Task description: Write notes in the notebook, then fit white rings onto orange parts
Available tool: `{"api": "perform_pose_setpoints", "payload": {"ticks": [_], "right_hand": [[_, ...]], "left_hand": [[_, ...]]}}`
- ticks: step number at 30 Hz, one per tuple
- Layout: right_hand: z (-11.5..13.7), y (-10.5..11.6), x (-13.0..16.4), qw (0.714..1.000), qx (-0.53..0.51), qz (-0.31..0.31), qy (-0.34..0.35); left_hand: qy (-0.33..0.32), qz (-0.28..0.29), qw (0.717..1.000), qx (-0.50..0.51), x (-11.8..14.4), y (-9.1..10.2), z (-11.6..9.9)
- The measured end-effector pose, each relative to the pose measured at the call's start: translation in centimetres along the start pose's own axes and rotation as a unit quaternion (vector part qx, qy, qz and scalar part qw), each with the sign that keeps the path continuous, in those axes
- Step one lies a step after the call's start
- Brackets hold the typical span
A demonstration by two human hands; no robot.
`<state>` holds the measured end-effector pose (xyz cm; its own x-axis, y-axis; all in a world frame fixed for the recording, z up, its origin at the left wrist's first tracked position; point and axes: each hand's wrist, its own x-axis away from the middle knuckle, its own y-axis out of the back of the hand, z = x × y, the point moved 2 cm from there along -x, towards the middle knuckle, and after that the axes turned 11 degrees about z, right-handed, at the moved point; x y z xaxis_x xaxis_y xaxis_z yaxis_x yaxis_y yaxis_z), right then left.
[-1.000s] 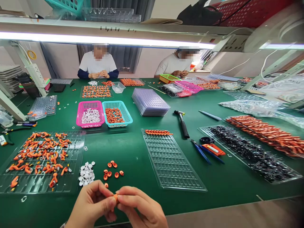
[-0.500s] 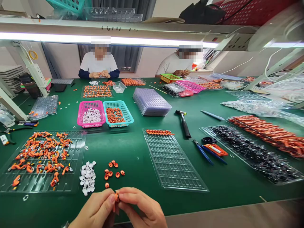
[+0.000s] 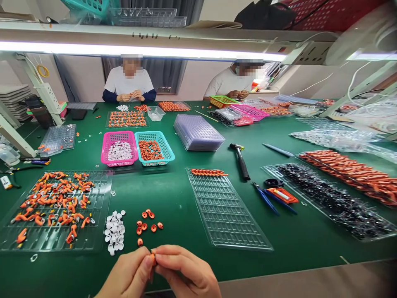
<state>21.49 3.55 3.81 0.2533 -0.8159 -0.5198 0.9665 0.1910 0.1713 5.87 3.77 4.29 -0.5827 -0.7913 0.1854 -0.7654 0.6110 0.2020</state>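
Note:
A small orange part (image 3: 153, 260) is pinched between the fingertips of both hands at the front edge of the table; most of it is hidden by the fingers. My left hand (image 3: 128, 273) grips it from the left with thumb and forefinger. From the right, my right hand (image 3: 187, 271) closes its fingers on the same part. Just beyond the hands lie several small orange cups (image 3: 144, 227). To their left is a heap of white round caps (image 3: 114, 231). A clear ribbed tray (image 3: 229, 215) holds one row of orange pieces (image 3: 209, 173) at its far end.
Orange curved pieces (image 3: 65, 198) cover a clear tray at left. Pink (image 3: 104, 159) and blue (image 3: 171, 157) baskets stand mid-table beside stacked trays (image 3: 198, 132). A hammer (image 3: 240, 163), pliers (image 3: 265, 198) and black parts (image 3: 335, 203) lie right. Two people (image 3: 128, 85) work opposite.
Both hands stay together on the orange part, which has turned slightly between the fingertips. My right hand has shifted a little to the right. The things on the table look unchanged.

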Motion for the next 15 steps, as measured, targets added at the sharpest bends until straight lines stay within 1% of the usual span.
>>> {"api": "perform_pose_setpoints", "payload": {"ticks": [5,9,11,15], "right_hand": [[-0.3,0.0,0.4,0.999,-0.017,0.024,-0.028],[-0.3,0.0,0.6,0.999,-0.014,0.027,-0.032],[-0.3,0.0,0.6,0.999,-0.005,0.027,-0.028],[-0.1,0.2,0.3,0.999,0.011,0.046,-0.022]], "left_hand": [[0.01,-0.029,1.0,0.008,0.3,-0.3,-0.8],[-0.015,-0.045,0.999,-0.014,0.4,-0.2,-0.7],[-0.031,-0.03,0.998,-0.04,0.4,-0.1,-0.3],[-0.055,0.018,0.994,-0.096,0.4,0.0,0.5]]}}
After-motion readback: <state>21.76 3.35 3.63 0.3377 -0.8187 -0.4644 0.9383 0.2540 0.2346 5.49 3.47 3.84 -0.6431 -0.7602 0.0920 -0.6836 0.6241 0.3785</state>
